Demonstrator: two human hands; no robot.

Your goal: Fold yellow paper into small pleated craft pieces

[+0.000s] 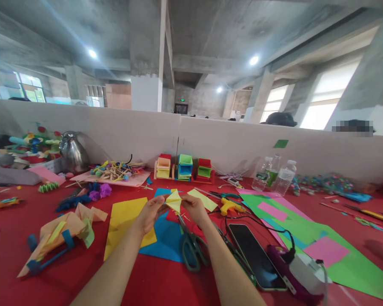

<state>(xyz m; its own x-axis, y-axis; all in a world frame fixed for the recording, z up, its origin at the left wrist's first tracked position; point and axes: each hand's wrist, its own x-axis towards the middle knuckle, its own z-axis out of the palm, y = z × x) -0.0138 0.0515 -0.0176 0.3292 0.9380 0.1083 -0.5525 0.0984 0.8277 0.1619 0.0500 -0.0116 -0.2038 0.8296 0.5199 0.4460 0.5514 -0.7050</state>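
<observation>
Between my two hands is a small folded piece of pale yellow paper [174,201], raised above the table. My left hand [152,212] pinches its left corner, and my right hand [194,207] grips the right corner. Below them lie a blue paper sheet [166,238] and a yellow paper sheet [124,221]. Scissors with green handles [193,250] rest between my forearms, blades pointing away. A pale yellow paper strip [204,199] lies just beyond my right hand, beside a yellow glue gun [231,207].
A phone [257,257] and a purple-white power strip [300,272] lie at right, with cables. Three folded paper box stands [185,167] line the white partition [242,144]. Plastic bottles [285,176], a metal jug [73,151] and a peach paper model [60,233] stand around.
</observation>
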